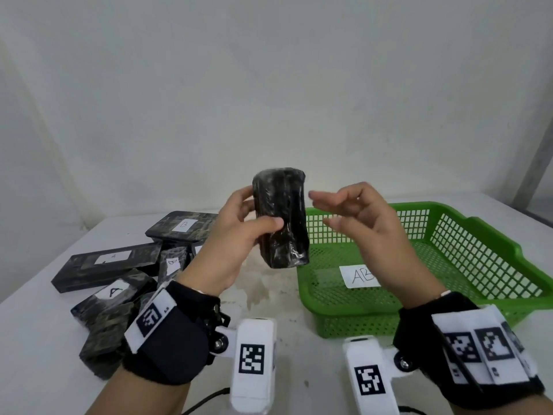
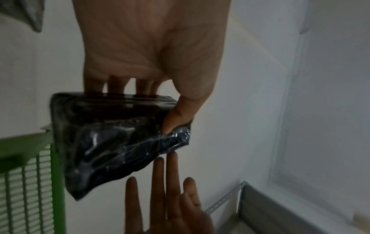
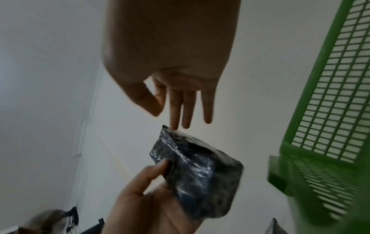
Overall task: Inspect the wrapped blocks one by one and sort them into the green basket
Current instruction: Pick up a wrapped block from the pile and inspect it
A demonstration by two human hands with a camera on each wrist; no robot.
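My left hand (image 1: 251,217) grips a black block wrapped in shiny film (image 1: 281,217), upright above the table, thumb across its front and fingers behind. The same block (image 2: 112,139) fills the left wrist view, and it shows as the wrapped block (image 3: 200,174) in the right wrist view. My right hand (image 1: 344,211) hovers just right of it with fingers straight and holds nothing; one fingertip (image 3: 174,126) reaches the block's top corner. The green basket (image 1: 466,259) stands on the right, with a white "AB" label (image 1: 359,275) on its floor and no blocks visible inside.
A pile of several dark wrapped blocks (image 1: 119,274) with white A and B labels lies on the white table (image 1: 269,301) at the left. A pale wall rises behind. Both wrists carry black straps with marker tags.
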